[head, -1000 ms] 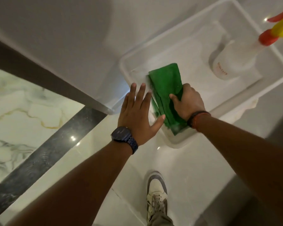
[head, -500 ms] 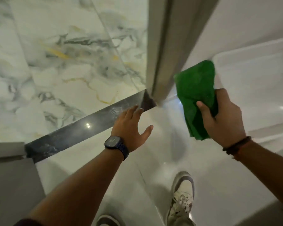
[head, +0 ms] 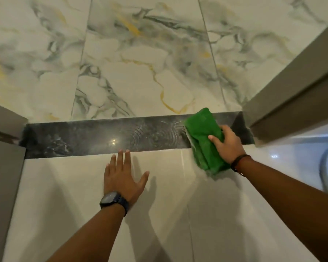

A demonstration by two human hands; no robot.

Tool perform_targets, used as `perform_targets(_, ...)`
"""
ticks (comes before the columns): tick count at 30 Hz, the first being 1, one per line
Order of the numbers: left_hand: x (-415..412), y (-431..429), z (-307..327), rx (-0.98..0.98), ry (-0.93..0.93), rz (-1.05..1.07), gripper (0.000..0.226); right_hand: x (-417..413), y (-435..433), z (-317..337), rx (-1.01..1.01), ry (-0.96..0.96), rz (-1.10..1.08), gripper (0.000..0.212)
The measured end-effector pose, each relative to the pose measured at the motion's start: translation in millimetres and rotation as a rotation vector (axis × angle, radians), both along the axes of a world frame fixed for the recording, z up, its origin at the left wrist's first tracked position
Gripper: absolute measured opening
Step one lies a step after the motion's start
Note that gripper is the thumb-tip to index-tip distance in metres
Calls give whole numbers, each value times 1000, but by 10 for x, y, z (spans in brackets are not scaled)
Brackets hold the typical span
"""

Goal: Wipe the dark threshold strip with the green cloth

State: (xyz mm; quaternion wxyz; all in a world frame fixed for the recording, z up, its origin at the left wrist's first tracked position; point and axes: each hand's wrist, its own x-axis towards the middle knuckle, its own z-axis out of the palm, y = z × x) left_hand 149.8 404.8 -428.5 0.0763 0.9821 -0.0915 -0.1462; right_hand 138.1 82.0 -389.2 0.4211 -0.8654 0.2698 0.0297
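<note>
Head view, looking down at a doorway floor.

Dark threshold strip: polished dark stone band running left to right between the two door jambs, separating the veined marble tile beyond from the plain pale tile on the near side. Its surface shows a light glare and faint circular smear marks near the middle; much of it looks dull or dusty.

Green cloth: folded into a thick pad, lying across the strip's right end, near the right jamb. Its far edge reaches the marble side; its near end overhangs onto the pale tile.

Right hand: on top of the cloth's right side, fingers curled over the pad and thumb pressed against its top, clamping the folds together. Judgement: this grip keeps the pad flat and lets it be pushed sideways without unfolding.

Left hand: flat on the pale tile just short of the strip, fingers extended and slightly spread, thumb out wide, fingertips at the strip's near edge. It holds nothing. Judgement: a brace carrying body weight while leaning forward.

Judgement on progress: wipe is at its start; starting at the right end suggests a full-length pass leftward.
</note>
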Motion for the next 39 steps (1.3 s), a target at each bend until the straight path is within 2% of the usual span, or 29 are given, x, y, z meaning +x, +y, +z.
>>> perform_targets(2, 54, 35, -235, 42, -55, 42, 95, 63, -94, -271, -158, 20, -70, 52)
perform_targets(4, 126, 26, -394, 49, -104, 64, 95, 50, -139, -463, -397, 17, 62, 71)
perform_targets(7, 190, -5, -516, 35, -125, 69, 95, -14, -86, -690, -633, 94, 380, 71)
perform_targets(9, 194, -1, -545, 28, -124, 91, 96, -26, -61, -772, -682, 174, 444, 67)
perform_targets(13, 192, 131, -554, 66, -125, 195, 97, 1, -123, -817, -697, 205, 417, 63)
perform_targets(17, 212, 170, -600, 64, -132, 207, 94, 120, -123, -852, -700, 177, 318, 60)
perform_targets(22, 216, 176, -640, 69, -135, 202, 92, 553, 157, -882, -676, 232, 181, 61)
perform_targets(25, 222, 185, -646, 75, -131, 192, 91, 709, 400, -877, -673, 206, 244, 61)
perform_targets(32, 231, 189, -625, 75, -115, 186, 90, 434, 700, -848, -679, 74, 611, 58)
perform_targets(36, 235, 210, -608, 70, -105, 171, 91, 165, 322, -809, -647, 45, 622, 55)
perform_targets(39, 249, 242, -608, 75, -112, 161, 91, 18, -83, -778, -640, 29, 517, 54)
